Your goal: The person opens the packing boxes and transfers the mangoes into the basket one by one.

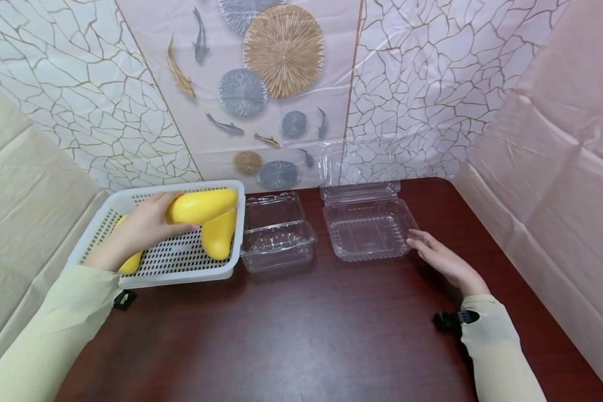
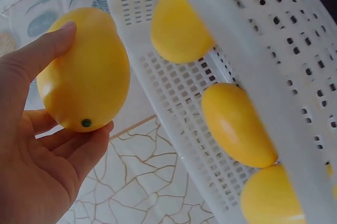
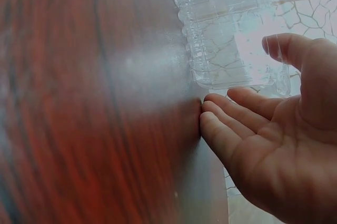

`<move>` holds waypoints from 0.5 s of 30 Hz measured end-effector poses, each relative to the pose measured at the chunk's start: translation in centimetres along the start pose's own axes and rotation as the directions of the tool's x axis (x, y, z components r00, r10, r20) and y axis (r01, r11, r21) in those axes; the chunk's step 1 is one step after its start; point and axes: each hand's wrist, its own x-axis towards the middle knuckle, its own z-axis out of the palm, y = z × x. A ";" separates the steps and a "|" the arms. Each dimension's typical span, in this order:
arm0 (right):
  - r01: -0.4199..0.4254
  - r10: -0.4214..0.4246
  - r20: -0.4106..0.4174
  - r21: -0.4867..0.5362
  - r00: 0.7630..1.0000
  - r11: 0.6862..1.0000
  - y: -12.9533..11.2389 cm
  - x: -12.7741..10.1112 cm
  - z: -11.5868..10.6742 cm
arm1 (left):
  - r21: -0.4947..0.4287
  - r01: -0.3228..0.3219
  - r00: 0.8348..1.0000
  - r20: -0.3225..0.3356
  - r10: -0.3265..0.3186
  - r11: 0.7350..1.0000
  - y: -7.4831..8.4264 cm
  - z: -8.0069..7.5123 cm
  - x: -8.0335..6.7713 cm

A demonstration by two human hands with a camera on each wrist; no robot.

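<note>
My left hand [image 1: 148, 223] grips a smooth yellow mango [image 1: 203, 206], raised over the right part of a white slotted basket [image 1: 181, 276]. In the left wrist view the thumb lies along one side of this mango and the fingers curl under its end with the dark green stem spot. More yellow mangoes [image 2: 237, 124] lie in the basket. On the right, my right hand [image 1: 444, 259] has its fingers extended, thumb apart, at the right edge of a clear plastic clamshell box [image 1: 372, 229]. That box stands with its lid raised against the back wall, nothing inside.
Between the basket and the large box sits a smaller clear clamshell box [image 1: 278, 259], lid open toward the back. All stand on a dark red-brown table [image 1: 301, 340]. A patterned sheet [image 1: 407, 72] hangs behind, and pale cloth walls [image 1: 548, 184] close off both sides.
</note>
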 end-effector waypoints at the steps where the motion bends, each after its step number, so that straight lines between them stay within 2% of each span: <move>1: -0.001 0.001 0.001 0.002 1.000 1.000 0.0 0.0 0.0 | 0.000 0.001 1.000 0.003 -0.001 1.000 -0.1 0.1 -0.1; 9: 0.008 -0.008 0.015 0.006 1.000 1.000 0.1 0.0 -0.1 | 0.021 0.042 0.999 0.033 -0.042 0.999 -0.8 1.1 -0.7; 15: 0.031 -0.031 0.020 0.020 0.999 0.999 0.1 0.0 -0.3 | 0.021 0.053 0.998 0.022 -0.053 0.998 -2.1 1.5 -1.2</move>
